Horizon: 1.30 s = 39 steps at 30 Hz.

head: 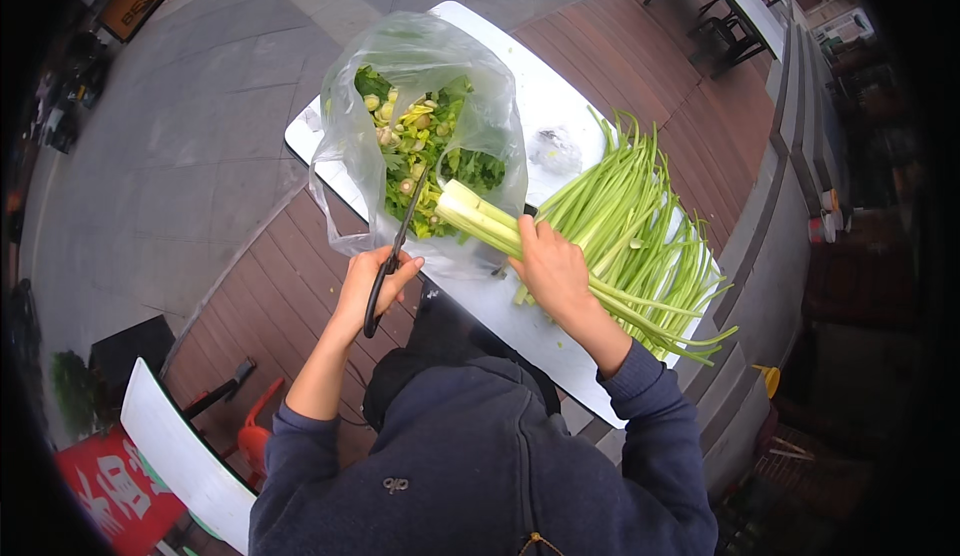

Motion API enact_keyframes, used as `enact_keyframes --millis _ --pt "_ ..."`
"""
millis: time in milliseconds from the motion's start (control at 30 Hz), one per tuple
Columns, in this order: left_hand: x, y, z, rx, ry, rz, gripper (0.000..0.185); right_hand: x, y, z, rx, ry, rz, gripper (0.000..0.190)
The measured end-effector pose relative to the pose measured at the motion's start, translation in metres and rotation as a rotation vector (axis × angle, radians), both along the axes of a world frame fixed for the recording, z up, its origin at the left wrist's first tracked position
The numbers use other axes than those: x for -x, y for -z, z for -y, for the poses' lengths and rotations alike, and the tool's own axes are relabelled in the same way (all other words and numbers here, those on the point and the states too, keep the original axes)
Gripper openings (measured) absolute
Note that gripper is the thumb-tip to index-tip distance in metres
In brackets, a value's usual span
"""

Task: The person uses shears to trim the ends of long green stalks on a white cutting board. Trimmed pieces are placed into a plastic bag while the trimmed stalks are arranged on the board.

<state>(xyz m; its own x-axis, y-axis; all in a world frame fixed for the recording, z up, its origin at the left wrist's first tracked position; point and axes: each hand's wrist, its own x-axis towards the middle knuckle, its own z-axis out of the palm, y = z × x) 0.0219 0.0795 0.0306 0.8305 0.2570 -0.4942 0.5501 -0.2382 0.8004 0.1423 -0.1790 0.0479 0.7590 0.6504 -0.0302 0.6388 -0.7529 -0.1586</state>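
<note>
My left hand (379,286) holds black-handled scissors (405,229), whose blades point up over a clear plastic bag (487,83). Inside the bag lie green and yellow celery leaves (420,135) and cut root ends. A bunch of celery (484,218) is gripped in my right hand (553,263); its pale base reaches over the bag's near edge, close to the scissor blades, and its stalks trail to the lower right. Beside and beyond that hand, a large pile of trimmed celery stalks (630,203) spreads across the white table (517,323). Whether the blades are parted is hard to tell.
A crumpled piece of clear plastic (555,149) lies on the table between bag and pile. Another white table (176,458) and a red plastic chair (256,436) stand at lower left. Steps (780,256) run along the right, beside the wooden decking (615,53).
</note>
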Motion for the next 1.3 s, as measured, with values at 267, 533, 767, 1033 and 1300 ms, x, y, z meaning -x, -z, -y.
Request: enact_keyframes --millis 267,533,767,1033,1300 --pt "0.027 0.02 0.016 0.246 -0.11 0.037 0.026 0.02 0.013 0.116 -0.067 0.306 -0.035 0.052" --pt "0.02 0.017 0.043 0.29 -0.023 0.025 0.024 -0.002 0.088 0.207 0.032 0.497 0.041 0.057" --pt "0.022 0.01 0.059 0.25 0.063 0.034 0.023 -0.017 0.102 0.218 0.024 0.491 0.096 0.071" --pt "0.031 0.007 0.073 0.209 0.086 0.014 0.025 -0.017 0.043 0.207 -0.318 0.462 0.003 0.045" --pt "0.015 -0.009 0.104 -0.171 0.203 0.333 0.027 -0.009 -0.046 0.131 -0.496 0.363 -0.606 0.047"
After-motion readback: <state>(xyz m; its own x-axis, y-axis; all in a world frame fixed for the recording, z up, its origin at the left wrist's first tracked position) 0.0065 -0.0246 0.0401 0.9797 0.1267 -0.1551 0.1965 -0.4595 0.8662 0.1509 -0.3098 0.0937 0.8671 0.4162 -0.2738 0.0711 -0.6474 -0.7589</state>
